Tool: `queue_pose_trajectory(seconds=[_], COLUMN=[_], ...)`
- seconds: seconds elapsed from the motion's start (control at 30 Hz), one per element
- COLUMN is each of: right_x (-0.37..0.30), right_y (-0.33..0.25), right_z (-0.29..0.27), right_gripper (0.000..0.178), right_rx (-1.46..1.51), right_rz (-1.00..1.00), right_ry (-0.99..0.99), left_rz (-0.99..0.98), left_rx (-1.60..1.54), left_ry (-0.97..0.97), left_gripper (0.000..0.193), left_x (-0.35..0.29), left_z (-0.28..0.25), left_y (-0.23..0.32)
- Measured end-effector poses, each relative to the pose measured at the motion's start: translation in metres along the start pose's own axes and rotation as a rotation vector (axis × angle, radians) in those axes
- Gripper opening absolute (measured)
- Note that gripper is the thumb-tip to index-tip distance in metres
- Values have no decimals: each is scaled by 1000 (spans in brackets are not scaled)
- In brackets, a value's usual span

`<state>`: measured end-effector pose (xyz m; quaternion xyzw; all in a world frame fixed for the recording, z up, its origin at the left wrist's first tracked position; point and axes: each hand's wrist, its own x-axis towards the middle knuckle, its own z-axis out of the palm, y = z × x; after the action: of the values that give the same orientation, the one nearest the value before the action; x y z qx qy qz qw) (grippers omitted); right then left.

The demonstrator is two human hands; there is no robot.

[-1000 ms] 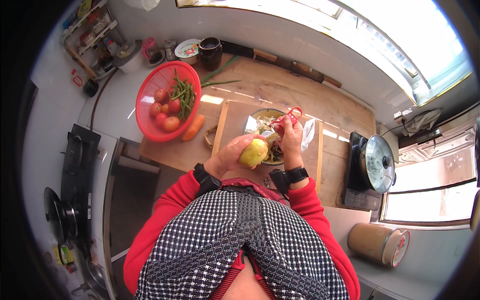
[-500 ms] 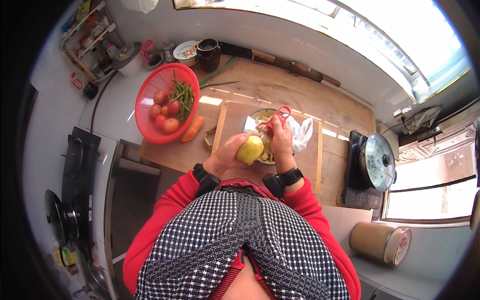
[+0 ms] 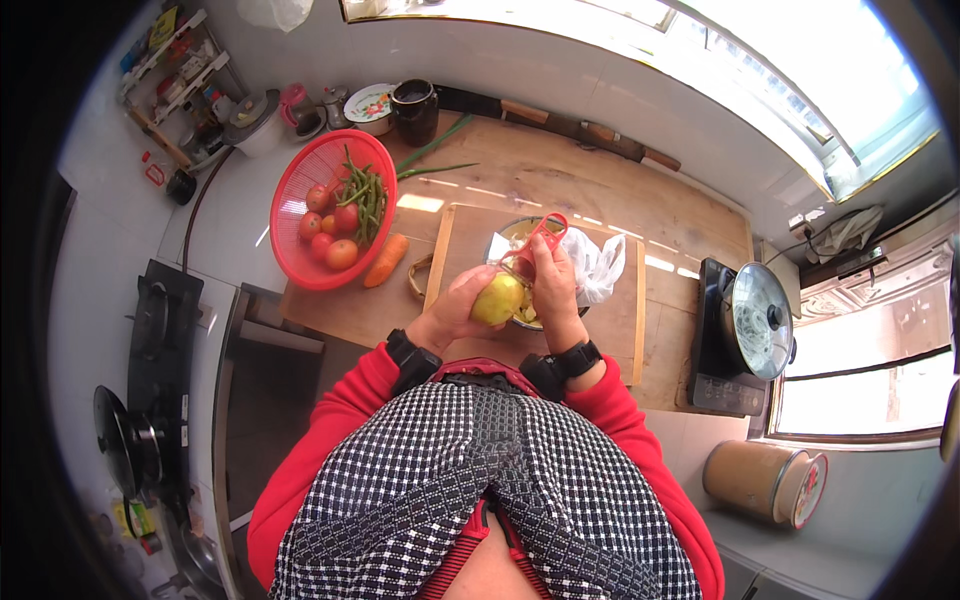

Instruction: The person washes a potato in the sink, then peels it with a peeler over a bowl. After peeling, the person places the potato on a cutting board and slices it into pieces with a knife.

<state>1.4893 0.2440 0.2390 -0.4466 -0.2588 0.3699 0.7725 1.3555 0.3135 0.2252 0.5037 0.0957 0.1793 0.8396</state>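
Over the wooden cutting board (image 3: pixel 610 330) on the bench, the left hand (image 3: pixel 455 315) cups a smooth, round yellowish potato (image 3: pixel 498 298) while the right hand (image 3: pixel 553 290) clasps a red plastic peeler (image 3: pixel 535 240) against it.

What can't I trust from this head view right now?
- Bowl: contents mostly hidden behind both hands and the potato.
- Red peeler: blade too small to see; right hand covers its handle.
- Left hand: fingers behind the potato are hidden.
- Lidded pan: contents blurred under glass.
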Motion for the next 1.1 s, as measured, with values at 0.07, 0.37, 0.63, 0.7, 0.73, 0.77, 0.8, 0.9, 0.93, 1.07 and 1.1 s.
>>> queue_pose_trajectory(seconds=[0.07,0.37,0.63,0.7,0.73,0.77,0.8,0.9,0.93,1.07,1.1], right_x=[8,10,3,2,1,0,-1,0,3,21,25], right_y=[-5,-44,-33,-34,-34,-33,-32,-27,-26,-36,-39], right_z=[-7,-20,-16,-18,-19,-21,-23,-32,-37,-54,-57], right_gripper=[16,22,21,22,23,24,25,25,24,22,22], right_rx=[-22,-832,-21,96,93,12,-62,-167,-132,95,100], right_rz=[59,-232,6,47,42,50,54,19,16,173,230], right_ry=[128,-101,-99,-147,-159,-180,-202,-244,-212,-86,-20], left_rz=[-102,-147,-152,-144,-143,-133,-116,-37,-8,65,75], left_rx=[-252,-285,-344,-377,-397,-418,-424,-424,-411,-301,-293], left_ry=[-110,220,274,283,290,287,306,338,355,179,128], left_gripper=[36,36,37,37,37,36,36,36,36,36,36], left_x=[-5,8,8,11,12,14,15,20,20,13,9], left_z=[-1,2,20,27,32,37,43,62,68,82,85], left_y=[-2,2,5,1,-2,-4,-7,-15,-16,-12,-10])
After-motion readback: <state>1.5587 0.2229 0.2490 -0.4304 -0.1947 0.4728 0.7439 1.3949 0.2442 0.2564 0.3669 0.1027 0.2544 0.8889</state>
